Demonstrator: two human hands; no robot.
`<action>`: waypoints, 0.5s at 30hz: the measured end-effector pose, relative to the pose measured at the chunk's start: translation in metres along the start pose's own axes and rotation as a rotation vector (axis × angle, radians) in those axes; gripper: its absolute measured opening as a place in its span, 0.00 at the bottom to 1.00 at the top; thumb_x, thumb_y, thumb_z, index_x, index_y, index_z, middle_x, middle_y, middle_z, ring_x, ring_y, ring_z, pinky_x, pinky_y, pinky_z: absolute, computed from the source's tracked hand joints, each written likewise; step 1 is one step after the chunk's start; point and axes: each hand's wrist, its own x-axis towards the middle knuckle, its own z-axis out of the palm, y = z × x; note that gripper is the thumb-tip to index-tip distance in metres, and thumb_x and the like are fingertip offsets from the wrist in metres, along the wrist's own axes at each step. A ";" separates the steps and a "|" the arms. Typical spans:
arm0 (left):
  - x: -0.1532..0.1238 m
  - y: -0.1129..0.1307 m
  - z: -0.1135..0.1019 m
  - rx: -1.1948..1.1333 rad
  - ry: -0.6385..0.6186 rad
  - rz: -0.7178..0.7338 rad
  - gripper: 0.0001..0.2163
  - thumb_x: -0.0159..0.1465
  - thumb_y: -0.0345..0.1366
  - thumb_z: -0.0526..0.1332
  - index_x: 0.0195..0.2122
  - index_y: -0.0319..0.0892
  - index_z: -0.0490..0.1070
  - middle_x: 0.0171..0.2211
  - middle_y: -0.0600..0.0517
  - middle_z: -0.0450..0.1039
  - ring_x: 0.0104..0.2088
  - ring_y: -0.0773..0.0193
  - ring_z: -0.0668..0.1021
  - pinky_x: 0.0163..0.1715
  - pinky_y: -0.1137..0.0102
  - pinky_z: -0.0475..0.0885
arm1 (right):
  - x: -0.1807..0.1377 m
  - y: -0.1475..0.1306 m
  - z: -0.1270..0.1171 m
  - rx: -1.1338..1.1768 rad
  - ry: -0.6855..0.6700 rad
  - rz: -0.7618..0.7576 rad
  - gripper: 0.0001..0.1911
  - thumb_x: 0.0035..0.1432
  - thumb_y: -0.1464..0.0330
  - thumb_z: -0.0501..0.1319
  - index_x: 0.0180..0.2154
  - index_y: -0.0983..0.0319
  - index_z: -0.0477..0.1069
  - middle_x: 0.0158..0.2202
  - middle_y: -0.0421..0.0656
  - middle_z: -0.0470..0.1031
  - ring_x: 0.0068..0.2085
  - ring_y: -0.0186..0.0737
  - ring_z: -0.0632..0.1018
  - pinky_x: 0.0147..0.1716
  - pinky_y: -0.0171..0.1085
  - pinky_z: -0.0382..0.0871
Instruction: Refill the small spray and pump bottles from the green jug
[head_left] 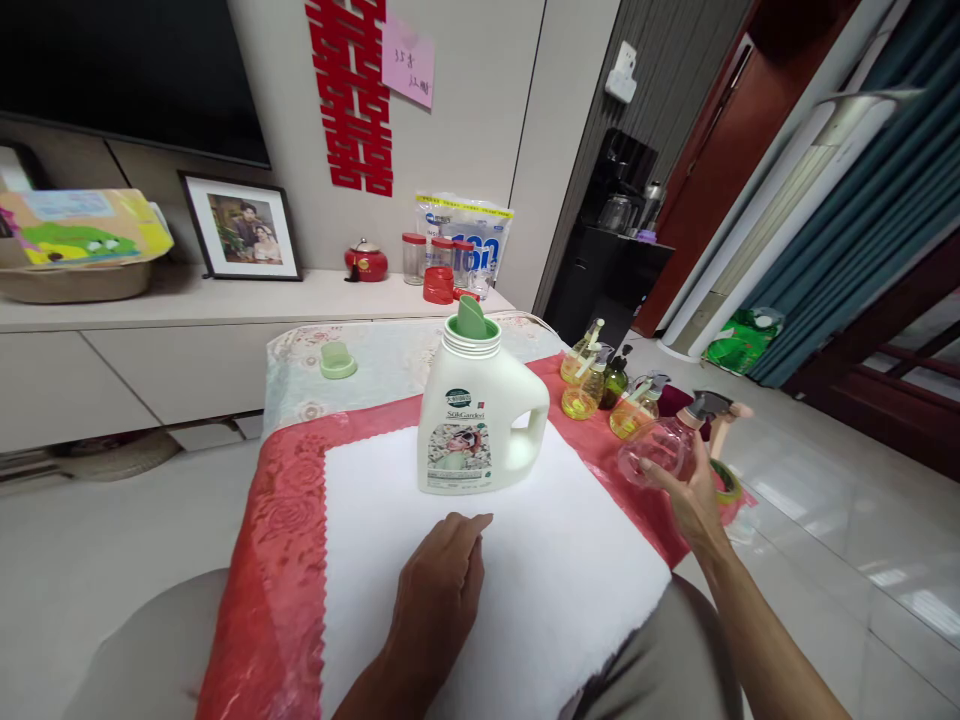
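My right hand (691, 492) is wrapped around a clear pump bottle (651, 450) with a dark pump head, holding it at the right side of the table. My left hand (442, 572) is over the white cloth (375, 560), its fingers loosely bent and nothing visible in them. Just beyond it a large white detergent jug (480, 420) stands upright, its handle to the right and a green spout showing in the uncapped neck. A pale green cap (337, 361) lies at the table's back left.
Several pump bottles with yellow liquid, one of them a pump bottle (579, 400), stand at the table's right edge. A roll of tape (726, 482) is beyond my right hand. Red-lidded jars (413, 260) and a picture frame (244, 228) are on the cabinet (172, 350) behind.
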 end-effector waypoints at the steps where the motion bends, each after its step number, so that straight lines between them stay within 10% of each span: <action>1: 0.000 0.001 0.000 -0.031 0.004 -0.016 0.13 0.69 0.28 0.52 0.50 0.42 0.74 0.33 0.51 0.76 0.33 0.64 0.80 0.31 0.71 0.76 | -0.005 -0.006 0.002 0.035 -0.040 0.000 0.58 0.47 0.52 0.72 0.71 0.61 0.47 0.62 0.56 0.63 0.59 0.54 0.71 0.55 0.46 0.72; 9: 0.008 0.015 -0.011 -0.380 0.057 -0.136 0.11 0.67 0.31 0.57 0.45 0.44 0.77 0.34 0.50 0.79 0.34 0.64 0.80 0.33 0.70 0.77 | -0.081 -0.048 0.028 0.378 -0.455 0.104 0.52 0.48 0.55 0.73 0.68 0.58 0.52 0.64 0.57 0.63 0.60 0.56 0.72 0.55 0.51 0.73; 15: 0.009 0.016 -0.024 -0.849 -0.058 -0.219 0.15 0.69 0.42 0.59 0.53 0.47 0.76 0.54 0.44 0.77 0.57 0.54 0.78 0.59 0.57 0.73 | -0.136 -0.068 0.049 0.216 -0.778 0.045 0.45 0.55 0.47 0.65 0.67 0.61 0.57 0.60 0.54 0.68 0.58 0.54 0.74 0.50 0.46 0.76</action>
